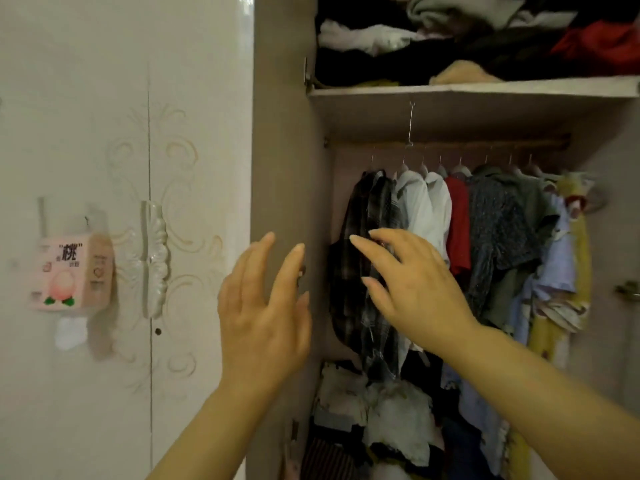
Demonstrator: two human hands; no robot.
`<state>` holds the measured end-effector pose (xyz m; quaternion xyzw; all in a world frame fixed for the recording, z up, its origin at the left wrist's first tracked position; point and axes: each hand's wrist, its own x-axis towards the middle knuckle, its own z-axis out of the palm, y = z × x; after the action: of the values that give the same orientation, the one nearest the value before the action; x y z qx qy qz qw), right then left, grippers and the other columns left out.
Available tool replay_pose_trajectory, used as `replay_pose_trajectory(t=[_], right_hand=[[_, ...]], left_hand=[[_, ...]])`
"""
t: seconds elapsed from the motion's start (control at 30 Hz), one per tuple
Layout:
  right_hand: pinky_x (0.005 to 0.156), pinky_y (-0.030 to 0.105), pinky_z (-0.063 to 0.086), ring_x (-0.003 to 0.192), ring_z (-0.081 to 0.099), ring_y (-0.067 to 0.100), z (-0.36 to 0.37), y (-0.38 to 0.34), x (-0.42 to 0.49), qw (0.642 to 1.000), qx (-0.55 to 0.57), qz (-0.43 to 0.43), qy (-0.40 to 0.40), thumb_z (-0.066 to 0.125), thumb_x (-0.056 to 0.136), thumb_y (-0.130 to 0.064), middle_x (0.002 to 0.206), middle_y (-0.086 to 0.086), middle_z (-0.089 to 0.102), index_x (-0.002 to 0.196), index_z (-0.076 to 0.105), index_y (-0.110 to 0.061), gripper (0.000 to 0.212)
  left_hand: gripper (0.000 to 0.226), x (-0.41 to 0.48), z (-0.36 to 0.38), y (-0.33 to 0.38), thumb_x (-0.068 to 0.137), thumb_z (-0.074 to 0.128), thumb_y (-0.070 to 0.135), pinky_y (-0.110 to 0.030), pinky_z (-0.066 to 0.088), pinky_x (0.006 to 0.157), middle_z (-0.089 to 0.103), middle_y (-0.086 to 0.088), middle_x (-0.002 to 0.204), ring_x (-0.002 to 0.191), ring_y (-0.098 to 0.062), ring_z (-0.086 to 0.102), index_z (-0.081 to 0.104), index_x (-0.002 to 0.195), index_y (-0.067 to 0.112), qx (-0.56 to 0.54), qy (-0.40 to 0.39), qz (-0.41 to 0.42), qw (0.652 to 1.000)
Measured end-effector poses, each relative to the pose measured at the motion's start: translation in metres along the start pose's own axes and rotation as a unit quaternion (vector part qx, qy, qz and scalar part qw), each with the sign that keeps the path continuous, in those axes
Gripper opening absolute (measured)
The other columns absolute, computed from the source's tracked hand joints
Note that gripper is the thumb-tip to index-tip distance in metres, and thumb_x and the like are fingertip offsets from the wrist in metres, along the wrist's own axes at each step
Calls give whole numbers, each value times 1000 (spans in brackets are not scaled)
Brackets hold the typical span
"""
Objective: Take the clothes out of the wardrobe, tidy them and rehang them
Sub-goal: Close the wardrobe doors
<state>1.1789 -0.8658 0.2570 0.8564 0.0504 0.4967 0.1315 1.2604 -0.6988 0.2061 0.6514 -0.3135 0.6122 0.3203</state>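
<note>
Head view. The left hand (263, 317) was raised with fingers straight and spread, released and holding nothing, in front of the wardrobe (284, 133) side panel; whether it touched the panel could not be determined. The right hand (412, 289) was just right of the left, fingers spread and loosely bent, grasping nothing. Its fingertips lay over the dark plaid shirt (346, 271); contact with the cloth could not be confirmed.

The plaid shirt hung directly behind the right hand, the leftmost item on the rail (485, 144) above it. Just above and right of that hand hung two white shirts (422, 209), then a red garment (459, 223), a grey-green garment (498, 230), a pale blue garment (557, 268) and a yellow garment (581, 258) furthest right. All were on hangers, crowded together.

Well above both hands, a shelf (467, 90) carried a disordered pile of clothes (450, 39). A wire hook (411, 123) hung from its underside. Below the right forearm, a loose heap of clothing (388, 420) filled the wardrobe bottom.

Left of the left hand were closed white doors (86, 98) with an ornate handle (154, 258). A pink tissue pack (69, 271) hung further left of that
</note>
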Motion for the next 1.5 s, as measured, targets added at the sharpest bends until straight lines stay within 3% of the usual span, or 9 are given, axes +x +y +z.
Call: replay_pose_trajectory(t=[0.07, 0.17, 0.23, 0.33, 0.43, 0.57, 0.83, 1.07, 1.5], right_hand=[[98, 45, 42, 117, 54, 34, -8, -28, 14, 1000, -7, -18, 24, 73, 80, -16, 125, 16, 57, 129, 56, -9, 53], [103, 46, 37, 124, 49, 35, -13, -66, 36, 999, -14, -33, 24, 69, 83, -18, 131, 16, 54, 132, 52, -11, 52], [104, 48, 37, 125, 48, 35, -15, -85, 52, 998, -27, -45, 19, 69, 83, -19, 131, 15, 54, 133, 52, -12, 52], [106, 49, 36, 126, 47, 35, -16, -100, 79, 997, -48, -66, 11, 68, 84, -18, 131, 16, 54, 132, 52, -12, 51], [111, 46, 26, 132, 39, 34, -19, -104, 107, 995, -73, -65, -12, 58, 91, -20, 138, 15, 47, 136, 47, -14, 47], [117, 41, 9, 141, 23, 28, -16, -100, 134, 988, -117, -85, -60, 45, 97, -17, 150, 11, 31, 145, 33, -19, 49], [115, 40, -9, 144, 9, 28, -13, -39, 140, 951, -262, -58, -153, 24, 102, -35, 157, 8, 15, 150, 13, -25, 50], [114, 41, -12, 145, 2, 30, -13, 45, 108, 940, -293, -62, -164, 17, 101, -41, 157, 10, 13, 149, 15, -26, 50], [108, 43, -22, 144, -12, 33, 33, 179, 71, 944, -277, -79, -158, 12, 98, -48, 158, 7, 5, 146, 26, -30, 53]], left_hand=[[56, 4, -12, -23, 84, 55, 26, -43, 28, 104, 35, -22, 142, 129, -33, 30, 38, 134, 8, -20, -15, -59, 998], [71, 7, -16, -57, 91, 56, 33, -46, 19, 111, 18, -21, 152, 141, -32, 18, 20, 146, 5, -56, -132, -136, 980], [77, 1, -9, -73, 94, 40, 44, -32, 3, 116, -4, -8, 157, 145, -21, 0, -6, 147, 12, -88, -200, -123, 968], [70, -7, 6, -83, 96, 28, 47, -7, -17, 104, -23, 10, 147, 139, -4, -13, -25, 135, 26, -165, -222, -95, 956], [65, -7, 14, -81, 91, 18, 55, 1, -21, 95, -25, 17, 142, 130, 7, -19, -29, 130, 34, -191, -231, -99, 949], [59, -8, 18, -74, 89, 11, 56, -2, -17, 100, -20, 21, 142, 131, 8, -11, -26, 130, 37, -218, -223, -57, 948], [71, -17, 57, -35, 97, 27, 48, -9, -16, 105, -35, 25, 139, 132, 8, -18, -37, 128, 40, -244, -262, 5, 934], [78, -23, 120, 15, 86, 21, 69, -24, -10, 113, -42, 22, 139, 135, 0, -27, -44, 123, 46, -215, -299, -16, 930], [79, -22, 229, 94, 78, 15, 77, -35, -12, 110, -41, 26, 135, 133, -6, -30, -43, 124, 50, -150, -293, -47, 943]])
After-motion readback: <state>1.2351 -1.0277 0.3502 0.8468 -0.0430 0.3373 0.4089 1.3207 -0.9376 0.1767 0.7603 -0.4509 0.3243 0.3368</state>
